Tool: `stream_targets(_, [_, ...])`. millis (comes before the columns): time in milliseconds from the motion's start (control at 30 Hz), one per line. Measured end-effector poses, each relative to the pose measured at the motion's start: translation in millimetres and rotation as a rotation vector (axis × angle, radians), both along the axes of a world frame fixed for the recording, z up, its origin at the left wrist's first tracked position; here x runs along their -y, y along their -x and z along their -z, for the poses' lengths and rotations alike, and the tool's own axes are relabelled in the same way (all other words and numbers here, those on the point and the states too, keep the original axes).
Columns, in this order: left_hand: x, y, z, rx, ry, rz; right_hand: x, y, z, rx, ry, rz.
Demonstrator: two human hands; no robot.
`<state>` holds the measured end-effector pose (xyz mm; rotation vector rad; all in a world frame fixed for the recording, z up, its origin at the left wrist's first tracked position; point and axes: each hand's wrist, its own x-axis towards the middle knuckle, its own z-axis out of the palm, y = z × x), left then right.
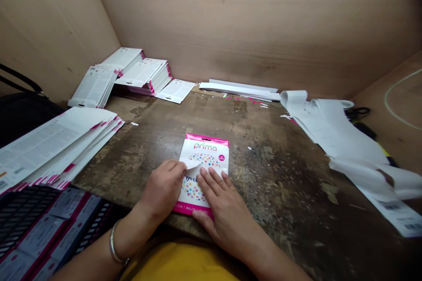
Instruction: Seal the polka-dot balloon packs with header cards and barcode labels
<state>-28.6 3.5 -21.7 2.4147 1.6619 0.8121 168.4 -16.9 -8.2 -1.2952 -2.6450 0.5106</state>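
Note:
A balloon packet [204, 146], white with pink ends, "prima" lettering and coloured dots, lies face up near the table's front edge. My left hand [161, 186] is closed at the packet's left side, pinching a small white paper piece [193, 165] that lifts off the front. Whether this piece is a label or part of the packet, I cannot tell. Fingers stretched out, my right hand [224, 206] rests flat on the packet's lower right and covers part of its print.
Stacks of similar packets [141, 72] stand at the back left, with a fanned pile [59, 140] nearer. A crate [49, 232] of packets sits lower left. White paper strips [336, 127] trail along the right; flat strips [240, 90] lie at the back. Paper scraps dot the table [263, 149].

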Motion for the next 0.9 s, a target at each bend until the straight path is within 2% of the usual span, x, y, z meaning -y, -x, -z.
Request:
stream_targets(267, [-4,5,-3.4,-0.139,0.048,0.121,-1,0,1.5,0.0,0.0,0.002])
stream_targets(633, [-9,4,-10.1,-0.248,0.006,0.265,3,3,2.6,0.011,-0.023,0.024])
stream_targets(800, [-3,7,-18.6,-0.211,0.111,0.229,-5,2,4.4,-0.041,0.054,0.008])
stream_targets(900, [10,-3,-22.3,-0.159,-0.051,0.215,3,2,-5.6,-0.074,-0.001,0.057])
